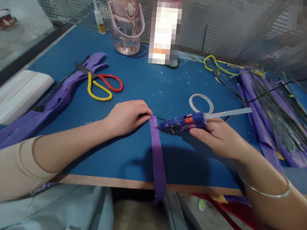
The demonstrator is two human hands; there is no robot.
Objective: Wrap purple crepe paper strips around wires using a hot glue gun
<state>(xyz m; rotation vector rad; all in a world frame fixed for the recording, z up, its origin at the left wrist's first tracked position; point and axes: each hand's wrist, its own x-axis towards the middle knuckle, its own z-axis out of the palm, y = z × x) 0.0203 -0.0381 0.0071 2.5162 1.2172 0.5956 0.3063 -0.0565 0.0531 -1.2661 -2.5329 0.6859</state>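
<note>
My left hand point(129, 117) pinches the upper end of a purple fabric strip point(157, 154), which lies on the blue tabletop and hangs over its front edge. A thin dark stem point(160, 119) runs across the strip's top end, from near my left fingertips to the right. My right hand point(218, 135) is wrapped round a blue hot glue gun point(183, 123) with a clear glue stick point(231, 113) poking out of its back. The gun's nozzle points left, at the strip just below the pinched end; whether it touches the fabric I cannot tell.
Scissors point(101, 92) with red and yellow handles lie at left on a bunch of purple fabric point(63, 96). A tape ring point(190, 104) is behind the gun. Water bottle point(127, 30) and small glue bottle point(99, 19) stand at the back; purple fabric and stems point(272, 104) lie right.
</note>
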